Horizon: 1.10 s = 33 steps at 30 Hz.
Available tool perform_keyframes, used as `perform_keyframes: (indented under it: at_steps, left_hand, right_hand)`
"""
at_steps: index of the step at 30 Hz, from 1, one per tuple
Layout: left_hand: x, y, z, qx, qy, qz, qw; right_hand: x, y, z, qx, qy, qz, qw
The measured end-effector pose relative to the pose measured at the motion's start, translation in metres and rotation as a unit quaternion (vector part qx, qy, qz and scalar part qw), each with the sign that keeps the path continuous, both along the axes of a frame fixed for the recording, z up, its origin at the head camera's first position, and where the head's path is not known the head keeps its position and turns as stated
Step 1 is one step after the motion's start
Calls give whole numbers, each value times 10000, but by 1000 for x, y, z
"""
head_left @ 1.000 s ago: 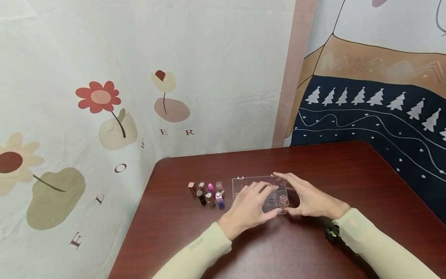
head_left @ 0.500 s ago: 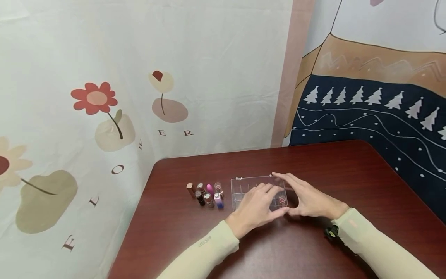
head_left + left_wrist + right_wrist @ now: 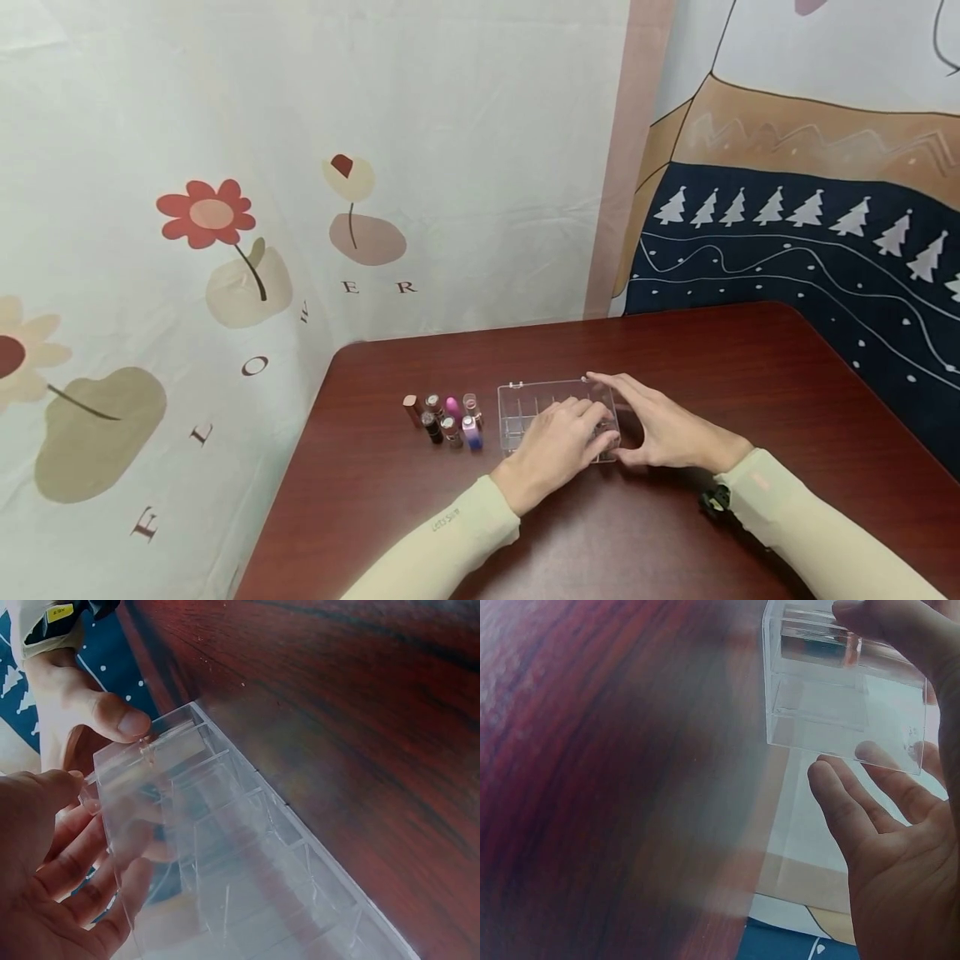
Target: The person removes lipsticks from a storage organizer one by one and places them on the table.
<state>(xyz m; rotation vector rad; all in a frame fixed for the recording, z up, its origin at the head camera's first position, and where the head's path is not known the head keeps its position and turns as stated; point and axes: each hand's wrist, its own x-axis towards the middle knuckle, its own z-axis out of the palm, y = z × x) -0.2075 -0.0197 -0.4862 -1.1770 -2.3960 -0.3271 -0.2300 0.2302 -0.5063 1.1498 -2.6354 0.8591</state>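
A clear plastic compartment box (image 3: 517, 417) lies on the table under both hands. My left hand (image 3: 553, 442) reaches over the box, fingers bent over its right part and thumb drawn in. In the left wrist view the left thumb meets a small clear piece at the box's edge; whether the hand pinches anything is unclear. My right hand (image 3: 667, 429) spans the right end of the box, thumb at the front corner and fingertips at the back corner. A small reddish-ended tube, apparently a lipstick (image 3: 817, 645), shows through the box wall in the right wrist view.
Left of the box stand several lipsticks (image 3: 450, 425) in a close group, among them a purple-blue tube (image 3: 472, 433) and a brown one (image 3: 412, 409). The brown wooden table (image 3: 390, 517) backs onto printed cloth hangings (image 3: 480, 167).
The left hand has shifted a little to the right over the box, and its thumb has drawn up from the front edge. The tube in the right front compartment is now covered. The right hand stays put.
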Motion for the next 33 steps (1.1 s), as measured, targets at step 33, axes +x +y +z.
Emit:
perform_keyframes:
  at_steps: [33]
  left_hand:
    - [6,-17,24,558,429,-125,9974]
  right_hand:
    - [3,-1,2,-4,64,36,10000]
